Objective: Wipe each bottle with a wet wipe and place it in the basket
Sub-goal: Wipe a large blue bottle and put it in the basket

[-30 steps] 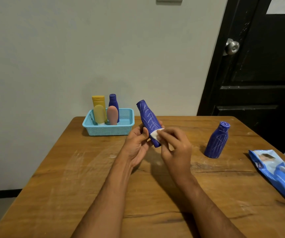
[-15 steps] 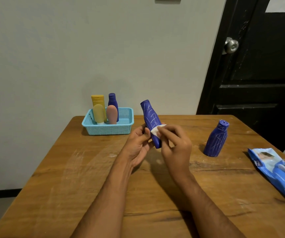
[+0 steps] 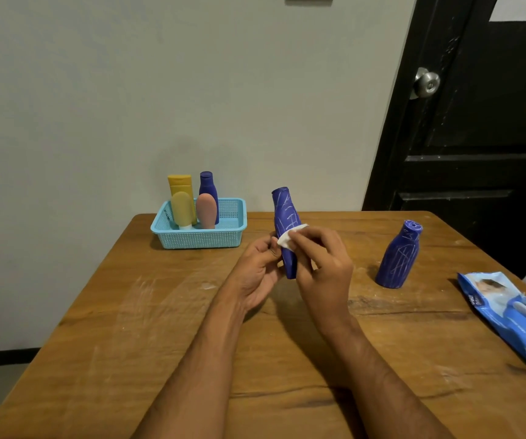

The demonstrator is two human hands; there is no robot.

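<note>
My left hand grips the lower end of a blue bottle streaked with white scribbles, held nearly upright above the table. Against the bottle's middle, my right hand presses a small white wet wipe with its fingertips. A second blue scribbled bottle stands on the table to the right. The light-blue basket at the back left holds several bottles: yellow ones, a pink one and a dark blue one.
A blue wet-wipe packet lies at the table's right edge. The wooden table stands against a pale wall. A black door with a metal knob is at the back right.
The held bottle has tipped from a left lean to nearly upright. My right hand with the wipe has slid up from the bottle's lower part to its middle.
</note>
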